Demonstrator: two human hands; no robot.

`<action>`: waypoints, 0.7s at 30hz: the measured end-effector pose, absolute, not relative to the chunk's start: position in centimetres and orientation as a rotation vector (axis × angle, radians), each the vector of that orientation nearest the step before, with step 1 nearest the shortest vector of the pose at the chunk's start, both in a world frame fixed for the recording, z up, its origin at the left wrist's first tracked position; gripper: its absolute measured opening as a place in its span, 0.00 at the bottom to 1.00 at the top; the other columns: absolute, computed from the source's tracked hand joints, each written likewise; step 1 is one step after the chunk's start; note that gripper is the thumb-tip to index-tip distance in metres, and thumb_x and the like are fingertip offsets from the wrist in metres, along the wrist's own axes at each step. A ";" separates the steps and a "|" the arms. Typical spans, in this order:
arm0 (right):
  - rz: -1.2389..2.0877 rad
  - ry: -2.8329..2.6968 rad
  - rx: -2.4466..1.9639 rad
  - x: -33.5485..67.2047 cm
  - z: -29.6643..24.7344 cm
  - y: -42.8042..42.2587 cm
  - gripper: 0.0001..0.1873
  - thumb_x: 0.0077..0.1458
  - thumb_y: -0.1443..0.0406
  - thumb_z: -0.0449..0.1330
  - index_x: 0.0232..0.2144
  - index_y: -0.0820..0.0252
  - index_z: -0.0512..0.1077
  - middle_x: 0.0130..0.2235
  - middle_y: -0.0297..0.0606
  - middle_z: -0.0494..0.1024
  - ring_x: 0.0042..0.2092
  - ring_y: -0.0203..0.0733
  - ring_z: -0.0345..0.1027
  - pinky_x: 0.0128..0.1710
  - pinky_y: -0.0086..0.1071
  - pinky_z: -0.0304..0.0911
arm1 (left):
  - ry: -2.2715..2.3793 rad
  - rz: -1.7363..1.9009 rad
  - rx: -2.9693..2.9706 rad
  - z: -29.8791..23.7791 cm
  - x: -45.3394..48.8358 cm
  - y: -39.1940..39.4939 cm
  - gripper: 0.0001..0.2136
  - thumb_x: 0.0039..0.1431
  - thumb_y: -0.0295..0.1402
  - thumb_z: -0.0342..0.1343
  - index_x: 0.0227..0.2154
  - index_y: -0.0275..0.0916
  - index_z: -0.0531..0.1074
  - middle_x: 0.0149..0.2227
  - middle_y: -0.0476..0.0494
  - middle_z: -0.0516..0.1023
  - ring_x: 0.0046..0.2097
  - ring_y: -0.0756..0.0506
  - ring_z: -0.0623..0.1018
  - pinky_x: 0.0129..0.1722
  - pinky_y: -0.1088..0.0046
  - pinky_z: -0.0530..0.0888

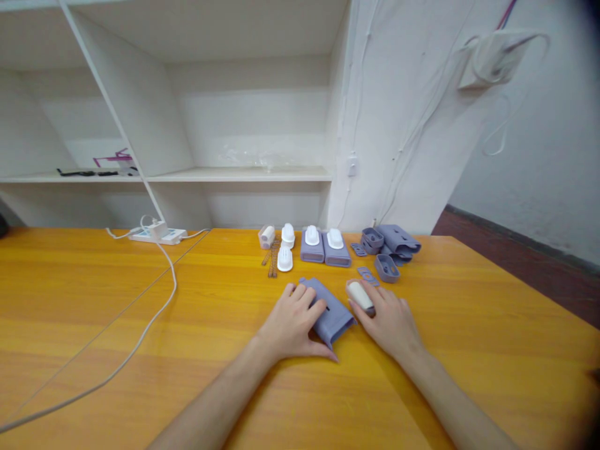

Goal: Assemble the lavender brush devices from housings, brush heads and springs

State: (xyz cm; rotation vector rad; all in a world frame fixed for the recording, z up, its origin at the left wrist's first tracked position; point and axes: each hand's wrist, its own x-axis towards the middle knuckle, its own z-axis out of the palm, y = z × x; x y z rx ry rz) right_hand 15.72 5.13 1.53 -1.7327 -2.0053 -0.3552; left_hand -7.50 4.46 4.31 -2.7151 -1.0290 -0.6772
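Observation:
My left hand (291,322) lies over a lilac plastic case (330,310) on the orange table (140,350), fingers on its top and thumb under its near edge. My right hand (387,319) sits just to the right, fingers closed round a small white rounded insert (360,295). The case and the insert are a few centimetres apart.
Behind my hands stand two lilac cases with white inserts (325,245), loose white inserts (285,257), small springs (272,259) and a pile of lilac parts (391,247). A white power strip (157,234) and its cable (159,306) lie at left. White shelves (234,174) back the table.

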 end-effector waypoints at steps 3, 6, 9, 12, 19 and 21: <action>-0.370 -1.977 -1.679 15.7 1.5 5.3 0.28 0.55 0.51 0.51 0.55 0.56 0.61 0.49 0.48 0.68 0.48 0.53 0.63 0.42 0.42 0.59 | -1.035 -0.804 -2.688 3.7 -7.2 4.7 0.34 0.35 0.65 0.52 0.35 0.38 0.66 0.38 0.40 0.69 0.42 0.39 0.69 0.47 0.53 0.63; -0.307 -2.019 -1.621 15.9 1.4 5.6 0.23 0.56 0.53 0.50 0.52 0.53 0.64 0.51 0.46 0.65 0.52 0.52 0.60 0.46 0.43 0.58 | -1.072 -0.917 -2.646 3.0 -7.0 5.0 0.34 0.33 0.65 0.53 0.33 0.38 0.65 0.38 0.39 0.70 0.44 0.38 0.70 0.50 0.53 0.63; -0.188 -2.044 -1.592 16.1 1.4 5.9 0.17 0.57 0.57 0.49 0.47 0.53 0.67 0.49 0.44 0.67 0.52 0.50 0.60 0.46 0.42 0.58 | -1.119 -0.933 -2.592 2.7 -6.8 5.0 0.35 0.32 0.67 0.51 0.32 0.38 0.64 0.38 0.38 0.70 0.43 0.37 0.71 0.46 0.55 0.66; -0.057 -2.040 -1.576 16.4 1.4 6.1 0.12 0.57 0.61 0.49 0.42 0.55 0.67 0.44 0.41 0.70 0.48 0.47 0.63 0.44 0.40 0.59 | -1.164 -0.891 -2.560 2.8 -6.6 4.8 0.36 0.32 0.68 0.48 0.32 0.38 0.64 0.36 0.38 0.71 0.41 0.37 0.72 0.42 0.56 0.68; 0.056 -2.014 -1.497 16.7 0.8 6.8 0.16 0.53 0.64 0.51 0.46 0.56 0.64 0.46 0.41 0.69 0.49 0.47 0.63 0.47 0.42 0.57 | -1.173 -0.826 -2.555 3.4 -6.5 4.5 0.34 0.35 0.67 0.49 0.32 0.38 0.64 0.36 0.38 0.71 0.41 0.37 0.71 0.42 0.57 0.68; 0.080 -1.977 -1.499 16.7 0.8 6.9 0.15 0.54 0.63 0.51 0.44 0.56 0.64 0.45 0.41 0.70 0.47 0.47 0.63 0.46 0.41 0.57 | -1.182 -0.812 -2.555 3.4 -6.5 4.5 0.34 0.35 0.67 0.49 0.32 0.38 0.64 0.37 0.38 0.71 0.41 0.37 0.71 0.42 0.57 0.68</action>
